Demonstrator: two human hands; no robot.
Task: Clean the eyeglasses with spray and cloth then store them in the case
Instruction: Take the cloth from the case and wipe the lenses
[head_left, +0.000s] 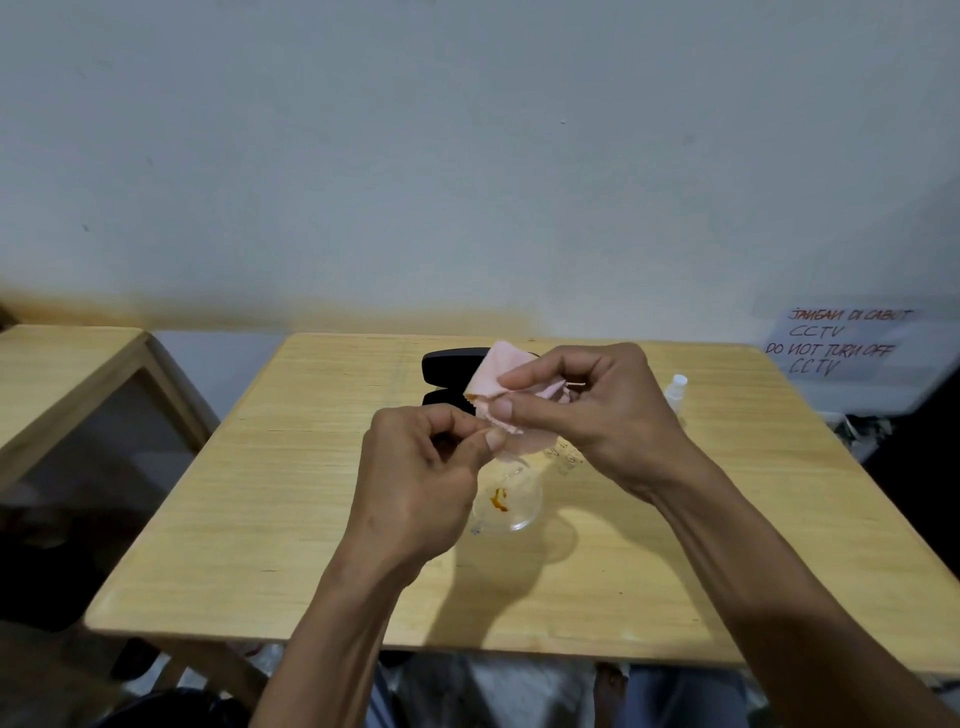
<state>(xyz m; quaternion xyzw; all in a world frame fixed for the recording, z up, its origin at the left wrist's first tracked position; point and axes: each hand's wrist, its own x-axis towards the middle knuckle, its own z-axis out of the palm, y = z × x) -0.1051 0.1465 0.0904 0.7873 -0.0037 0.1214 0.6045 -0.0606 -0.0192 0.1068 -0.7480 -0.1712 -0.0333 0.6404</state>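
The left hand (415, 467) pinched the clear eyeglasses (506, 499) by the frame and held them up over the middle of the desk (234, 467). One lens had an orange smear on it. The right hand (587, 410) pinched a pink cloth (491, 379) between thumb and fingers, and the cloth touched the glasses. Behind the hands, near the far edge of the desk, lay the black case (447, 364), open. A small white spray bottle (675, 392) stood toward the far right corner.
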